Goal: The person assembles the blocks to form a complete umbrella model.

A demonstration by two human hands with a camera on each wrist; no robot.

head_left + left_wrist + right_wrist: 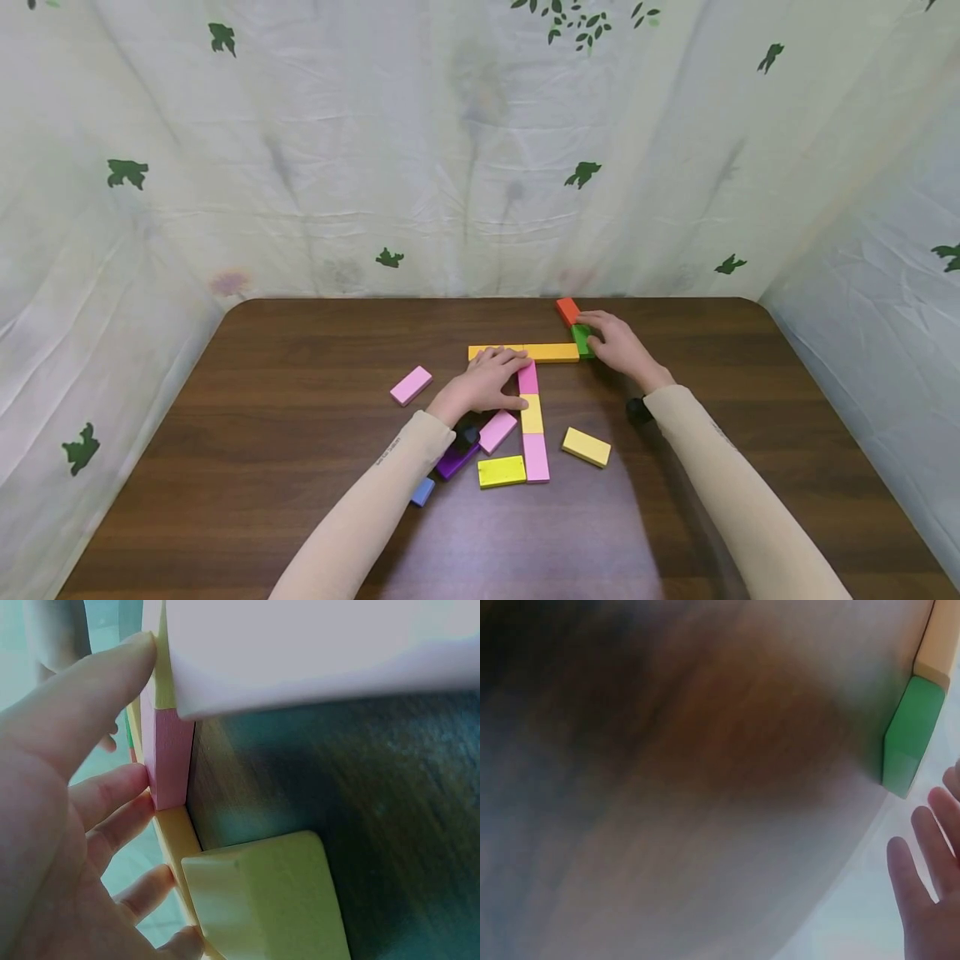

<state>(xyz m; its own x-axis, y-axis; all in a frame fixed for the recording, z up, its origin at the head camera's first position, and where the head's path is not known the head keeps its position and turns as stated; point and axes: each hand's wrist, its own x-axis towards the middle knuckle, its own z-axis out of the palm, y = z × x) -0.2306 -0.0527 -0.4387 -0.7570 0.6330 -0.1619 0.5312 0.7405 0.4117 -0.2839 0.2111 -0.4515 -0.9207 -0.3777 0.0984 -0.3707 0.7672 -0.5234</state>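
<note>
Wooden blocks lie end to end on the table. An orange row runs crosswise, and a column with a pink block, a yellow block and another pink block leads towards me. My left hand lies over their corner, its thumb at the yellow block and extended fingertips touching the pink and orange blocks. In the left wrist view, a yellow-green block sits against the orange row, hidden under the hand from above. My right hand, fingers extended, is beside a green block and a red block.
Left of the column lie a loose pink block, another pink block, a purple block and a blue block. A bright yellow block adjoins its near end; a pale yellow block lies right. Curtains stand behind.
</note>
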